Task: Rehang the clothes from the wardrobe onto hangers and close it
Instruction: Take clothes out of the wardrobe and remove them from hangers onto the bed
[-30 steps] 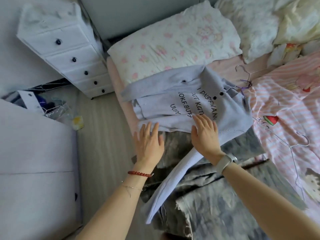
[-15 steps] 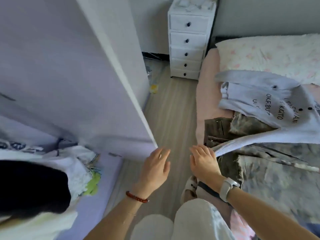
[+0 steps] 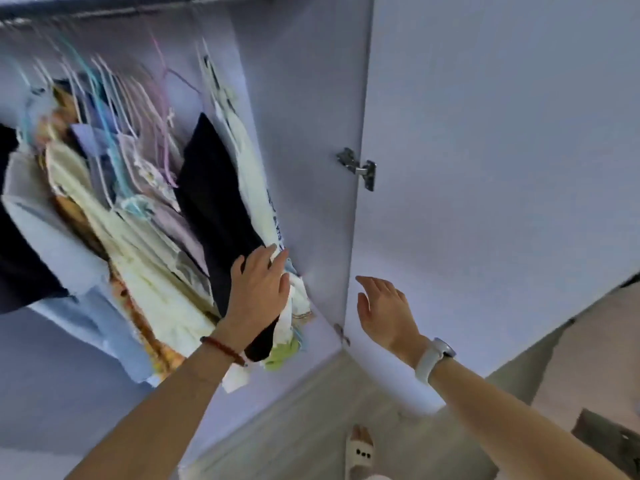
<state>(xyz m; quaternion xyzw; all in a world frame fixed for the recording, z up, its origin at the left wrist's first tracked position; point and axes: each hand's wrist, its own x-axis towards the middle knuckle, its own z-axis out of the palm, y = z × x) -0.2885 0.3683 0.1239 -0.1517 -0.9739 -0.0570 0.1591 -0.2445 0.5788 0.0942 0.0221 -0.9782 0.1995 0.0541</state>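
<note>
I am standing in a home, in a bedroom by the look of it, at an open wardrobe with pale lilac panels. A rail runs across its top and carries thin coloured hangers, pink, blue and white, packed close together. Everyday clothes hang from them: a dark garment, cream and pale blue tops, printed fabric. The door stands open on a metal hinge. Below is light wood-look flooring, and I see a house slipper on it.
</note>
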